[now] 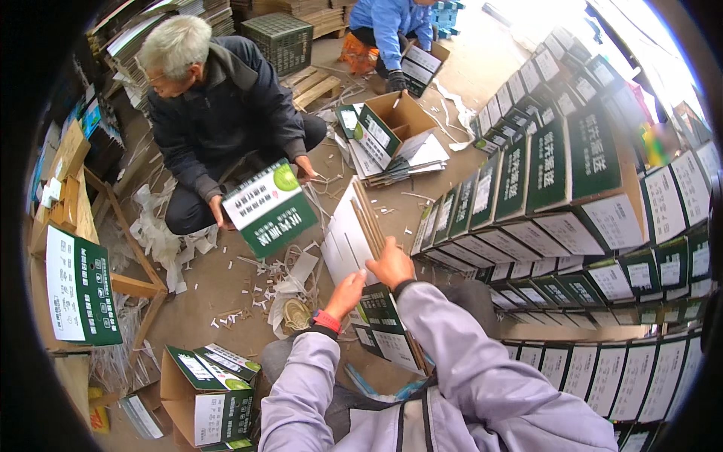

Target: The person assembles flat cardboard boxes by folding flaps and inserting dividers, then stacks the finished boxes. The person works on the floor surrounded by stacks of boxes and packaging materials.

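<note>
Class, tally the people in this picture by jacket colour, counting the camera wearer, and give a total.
Dark jacket: 1
Bright blue jacket: 1
Pale lilac jacket, wearer, right hand gripping flat cartons: 1
Total: 3

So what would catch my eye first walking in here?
Probably the wall of stacked green-and-white cartons filling the right side. Next, the wearer's hands, left and right, gripping a bundle of flat cardboard sheets at centre, while a crouching person opposite holds a green-and-white box.
</note>
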### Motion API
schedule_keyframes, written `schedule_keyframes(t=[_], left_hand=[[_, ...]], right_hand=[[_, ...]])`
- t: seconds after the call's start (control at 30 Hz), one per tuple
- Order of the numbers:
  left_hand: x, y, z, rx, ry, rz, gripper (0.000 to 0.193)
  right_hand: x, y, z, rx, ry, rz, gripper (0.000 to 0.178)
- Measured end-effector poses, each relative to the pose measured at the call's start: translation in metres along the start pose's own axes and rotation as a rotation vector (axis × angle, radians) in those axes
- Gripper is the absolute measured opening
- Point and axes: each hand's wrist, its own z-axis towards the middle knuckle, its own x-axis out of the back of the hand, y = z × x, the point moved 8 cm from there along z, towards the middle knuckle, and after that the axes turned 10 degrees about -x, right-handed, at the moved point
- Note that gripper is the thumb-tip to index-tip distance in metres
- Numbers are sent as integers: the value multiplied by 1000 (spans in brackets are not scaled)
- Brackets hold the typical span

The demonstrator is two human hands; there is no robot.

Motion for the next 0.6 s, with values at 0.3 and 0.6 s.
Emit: schedule_keyframes(t=[0.3, 0.6], left_hand=[[-39, 120, -10, -618, -110, 46, 86], [-91, 137, 36, -375, -192, -498, 85]], right_hand=[[80, 29, -18, 77, 316, 214, 59], [87, 114, -73, 110, 445, 596, 64]])
